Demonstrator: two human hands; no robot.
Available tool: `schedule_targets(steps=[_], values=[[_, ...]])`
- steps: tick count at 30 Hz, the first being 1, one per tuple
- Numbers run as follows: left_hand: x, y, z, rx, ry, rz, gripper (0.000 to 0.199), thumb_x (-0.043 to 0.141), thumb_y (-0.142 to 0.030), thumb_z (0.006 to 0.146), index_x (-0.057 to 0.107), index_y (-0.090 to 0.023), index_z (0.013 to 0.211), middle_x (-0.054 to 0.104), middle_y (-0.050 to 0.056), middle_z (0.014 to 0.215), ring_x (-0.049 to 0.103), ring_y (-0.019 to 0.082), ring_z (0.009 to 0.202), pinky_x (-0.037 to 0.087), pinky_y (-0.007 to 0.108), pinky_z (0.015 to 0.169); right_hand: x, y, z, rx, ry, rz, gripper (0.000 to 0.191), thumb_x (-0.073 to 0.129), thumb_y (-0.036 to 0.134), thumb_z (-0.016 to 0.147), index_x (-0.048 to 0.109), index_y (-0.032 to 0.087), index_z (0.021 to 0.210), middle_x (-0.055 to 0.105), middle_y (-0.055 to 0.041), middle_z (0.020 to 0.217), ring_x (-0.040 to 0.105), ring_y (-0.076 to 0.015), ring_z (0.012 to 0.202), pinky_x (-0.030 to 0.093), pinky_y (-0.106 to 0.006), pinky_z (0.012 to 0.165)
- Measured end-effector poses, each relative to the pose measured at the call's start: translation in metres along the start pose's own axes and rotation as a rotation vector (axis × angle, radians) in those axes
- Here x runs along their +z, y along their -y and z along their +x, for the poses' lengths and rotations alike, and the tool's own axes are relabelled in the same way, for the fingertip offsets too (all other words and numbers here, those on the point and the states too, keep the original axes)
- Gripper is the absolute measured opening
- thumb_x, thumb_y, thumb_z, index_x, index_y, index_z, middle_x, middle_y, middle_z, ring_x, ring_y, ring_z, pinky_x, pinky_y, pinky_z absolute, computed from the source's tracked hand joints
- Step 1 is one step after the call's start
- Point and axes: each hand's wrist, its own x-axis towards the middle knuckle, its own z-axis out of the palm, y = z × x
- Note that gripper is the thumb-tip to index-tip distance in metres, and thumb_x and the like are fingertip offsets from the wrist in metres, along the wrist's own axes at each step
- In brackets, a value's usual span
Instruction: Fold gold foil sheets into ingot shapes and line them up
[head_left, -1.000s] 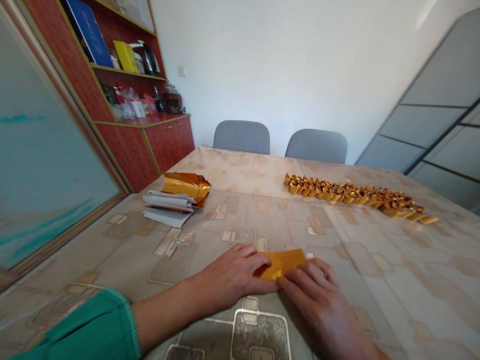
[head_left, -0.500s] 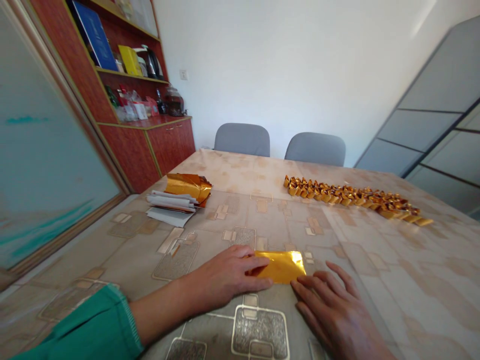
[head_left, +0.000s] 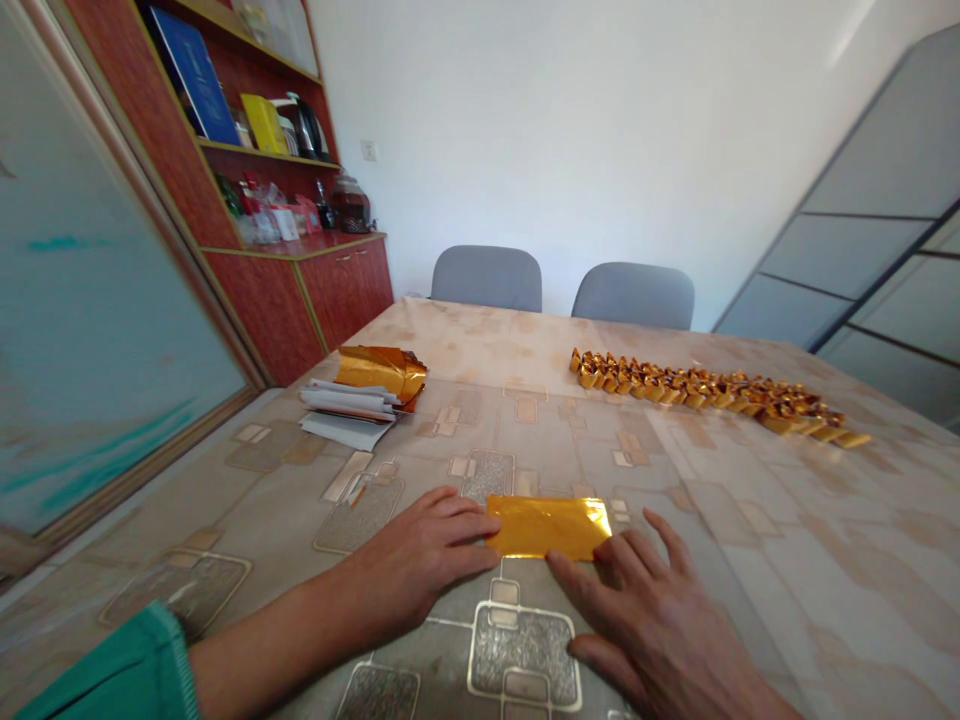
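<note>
A person's left hand (head_left: 424,555) rests flat on a patterned table cover (head_left: 825,560), its fingers pressed together and their tips at the left edge of a rectangular sheet of gold foil (head_left: 547,527). The foil lies flat on the cover between the two hands, directly in front of the person. The right hand (head_left: 652,625) is spread wide on the table, with its fingertips (head_left: 604,560) at the lower edge of the foil; neither hand pinches the sheet. A green sleeve (head_left: 112,670) covers the left arm near the bottom corner of the view. Farther up the table on the left, a crumpled bundle of gold foil (head_left: 381,372) touches a stack of white paper slips (head_left: 349,412). To the right, a long row of folded gold foil pieces (head_left: 712,398) runs across the table. Two grey chairs (head_left: 486,278) stand beyond the far edge, and a red wooden cabinet (head_left: 300,290) on the left holds a blue book (head_left: 191,75) and a kettle (head_left: 304,135).
</note>
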Motion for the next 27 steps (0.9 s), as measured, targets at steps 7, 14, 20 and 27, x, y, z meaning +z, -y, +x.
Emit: schedule_targets(steps=[7,14,20,27], values=[[0.008,-0.006,0.003,-0.005,-0.028,0.096,0.035,0.054,-0.018,0.096,0.058,-0.032,0.128,0.066,0.005,0.117,0.059,0.022,0.111,0.027,0.054,0.112,0.000,0.011,0.006,0.017,-0.032,-0.065,0.051,0.059,0.065,0.084,0.061,0.034,0.125,0.069,-0.0075,0.094,0.063,-0.0337,0.089,0.036,-0.067,0.093],[0.010,-0.007,0.004,-0.032,-0.030,0.093,0.032,0.053,-0.014,0.096,0.061,-0.030,0.122,0.064,0.005,0.122,0.056,0.024,0.117,0.027,0.056,0.112,0.003,-0.014,-0.023,-0.014,-0.051,-0.031,0.027,0.049,0.032,0.096,0.061,0.030,0.120,0.070,-0.0007,0.101,0.064,-0.0257,0.091,0.027,-0.060,0.103],[0.005,-0.012,0.022,-0.001,0.023,0.000,0.017,0.050,-0.016,0.097,0.064,-0.020,0.104,0.066,0.004,0.109,0.058,0.020,0.105,0.036,0.044,0.108,-0.002,-0.020,-0.024,0.070,-0.080,0.047,0.024,0.044,0.019,0.095,0.066,0.026,0.103,0.069,-0.0010,0.091,0.063,-0.0237,0.087,0.029,-0.060,0.103],[0.002,-0.012,0.040,-0.046,0.044,0.025,0.006,0.055,-0.018,0.093,0.060,-0.018,0.096,0.065,0.004,0.098,0.057,0.019,0.088,0.047,0.030,0.078,-0.008,0.005,0.033,0.113,0.016,0.191,0.006,0.062,0.018,0.088,0.065,0.021,0.084,0.066,-0.0045,0.086,0.060,-0.0240,0.084,0.048,-0.039,0.077]])
